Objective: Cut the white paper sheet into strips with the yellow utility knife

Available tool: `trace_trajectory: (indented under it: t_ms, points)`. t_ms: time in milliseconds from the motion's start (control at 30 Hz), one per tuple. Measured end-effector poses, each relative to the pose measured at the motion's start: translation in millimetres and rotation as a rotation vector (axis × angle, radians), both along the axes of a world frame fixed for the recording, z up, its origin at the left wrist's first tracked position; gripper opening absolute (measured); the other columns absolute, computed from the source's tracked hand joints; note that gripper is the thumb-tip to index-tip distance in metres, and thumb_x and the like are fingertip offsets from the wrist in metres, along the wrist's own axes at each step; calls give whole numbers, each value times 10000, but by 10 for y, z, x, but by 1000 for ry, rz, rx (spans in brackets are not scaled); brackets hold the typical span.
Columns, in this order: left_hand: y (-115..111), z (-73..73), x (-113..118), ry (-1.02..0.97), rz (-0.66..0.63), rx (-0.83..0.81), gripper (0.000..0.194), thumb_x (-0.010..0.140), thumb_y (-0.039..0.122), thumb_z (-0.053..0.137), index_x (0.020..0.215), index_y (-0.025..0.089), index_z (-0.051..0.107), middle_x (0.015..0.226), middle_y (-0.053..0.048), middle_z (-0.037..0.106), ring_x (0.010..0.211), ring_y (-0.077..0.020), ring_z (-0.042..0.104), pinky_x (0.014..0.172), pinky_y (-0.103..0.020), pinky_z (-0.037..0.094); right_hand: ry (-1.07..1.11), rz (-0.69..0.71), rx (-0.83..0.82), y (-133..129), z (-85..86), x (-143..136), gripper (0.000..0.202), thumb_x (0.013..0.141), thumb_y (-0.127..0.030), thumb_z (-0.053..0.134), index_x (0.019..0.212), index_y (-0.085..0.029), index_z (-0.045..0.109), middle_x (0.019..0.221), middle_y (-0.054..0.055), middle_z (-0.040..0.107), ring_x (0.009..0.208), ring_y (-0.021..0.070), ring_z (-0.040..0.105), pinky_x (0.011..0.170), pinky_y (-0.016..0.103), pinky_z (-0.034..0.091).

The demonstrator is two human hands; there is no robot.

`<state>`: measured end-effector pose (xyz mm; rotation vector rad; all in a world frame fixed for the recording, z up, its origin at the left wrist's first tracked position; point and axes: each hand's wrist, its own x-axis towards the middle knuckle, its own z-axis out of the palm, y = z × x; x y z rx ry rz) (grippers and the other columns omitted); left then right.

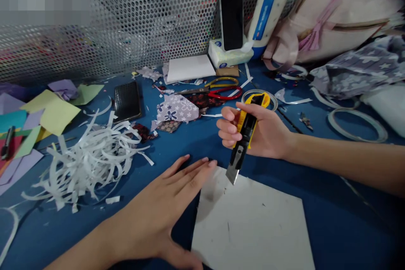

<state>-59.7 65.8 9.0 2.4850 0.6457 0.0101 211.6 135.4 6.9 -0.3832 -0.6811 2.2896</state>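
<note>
My right hand (253,128) grips a yellow and black utility knife (245,133) with its blade out, the tip pointing down just above the far corner of a white sheet of paper (253,223). My left hand (164,206) lies flat with fingers stretched out, its fingertips touching the sheet's far left corner on the blue table (335,215).
A pile of white paper strips (91,160) lies at the left, with coloured paper sheets (53,114) beyond it. Two phones (126,101) (232,19), scissors (218,90), patterned paper scraps (177,109), tape rolls (357,124), a tissue pack (229,57) and a bag (341,21) stand along the perforated metal back wall.
</note>
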Motion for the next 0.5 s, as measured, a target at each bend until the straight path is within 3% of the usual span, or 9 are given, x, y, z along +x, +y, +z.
trace_trajectory:
  t_ms: [100, 300, 400, 500]
  points:
    - [3, -1, 1, -4, 7, -8, 1322, 765, 751, 741, 1626, 319, -165, 1713, -60, 160, 1553, -323, 267, 1312, -465, 14, -41, -5, 59, -9, -18, -23, 436, 1043, -460, 484, 796, -146, 659, 723, 23, 617, 667, 114, 598, 683, 232, 518]
    - [0, -5, -12, -42, -5, -23, 1378, 725, 769, 764, 1610, 353, -207, 1718, -57, 109, 1553, -349, 249, 1312, -503, 36, -93, 23, 239, -19, -88, -38, 455, 972, -622, 559, 844, -199, 666, 747, 0, 655, 676, 116, 618, 711, 244, 529]
    - [10, 2, -21, -53, -9, -26, 1386, 716, 756, 783, 1608, 368, -205, 1719, -46, 117, 1549, -350, 263, 1313, -502, 24, -113, 14, 279, -27, -104, -34, 457, 965, -640, 555, 846, -211, 652, 741, -12, 646, 667, 114, 615, 703, 245, 523]
    - [13, 11, -29, -47, -17, -21, 1396, 712, 753, 788, 1615, 348, -196, 1719, -59, 111, 1551, -363, 247, 1312, -511, 25, -106, 26, 379, -44, -116, -34, 369, 1004, -539, 568, 869, -205, 647, 750, -18, 655, 674, 102, 619, 695, 229, 510]
